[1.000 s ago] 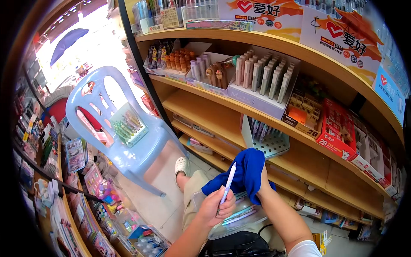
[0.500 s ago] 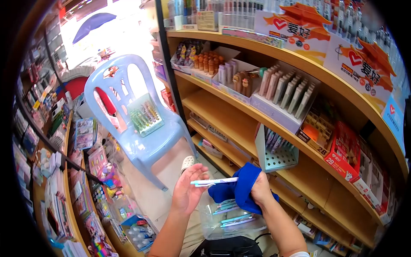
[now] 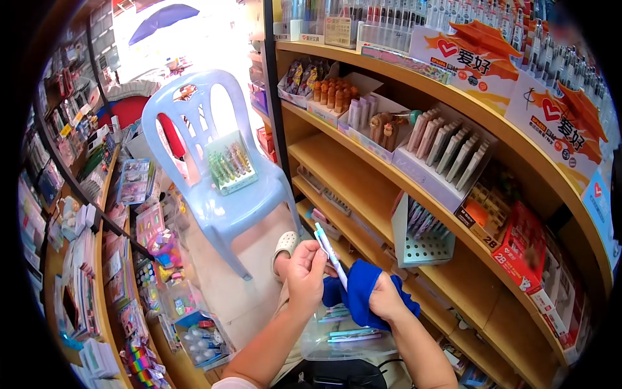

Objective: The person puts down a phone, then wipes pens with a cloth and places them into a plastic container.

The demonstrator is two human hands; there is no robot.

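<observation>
A white pen with a light-blue end (image 3: 332, 254) tilts up between my two hands. The fingers of my left hand (image 3: 306, 275) are closed at its upper part. My right hand (image 3: 387, 298) grips a blue cloth (image 3: 363, 287) that wraps the pen's lower end. Beneath the hands, a clear plastic box (image 3: 314, 347) in front of my lap holds several more pens (image 3: 353, 335) in pale blue and purple. The cloth and right hand cover part of the box.
A light-blue plastic chair (image 3: 236, 207) ahead carries a box of green and yellow pens (image 3: 230, 165). Wooden shelves (image 3: 337, 162) with boxed stationery stand at right, where a pale-green pen box (image 3: 424, 251) sits tilted. More shelves of goods (image 3: 97, 259) line the left.
My left hand, its fingers spread before, has closed at the pen. The pen has swung from nearly level to steeply tilted. The view has shifted slightly.
</observation>
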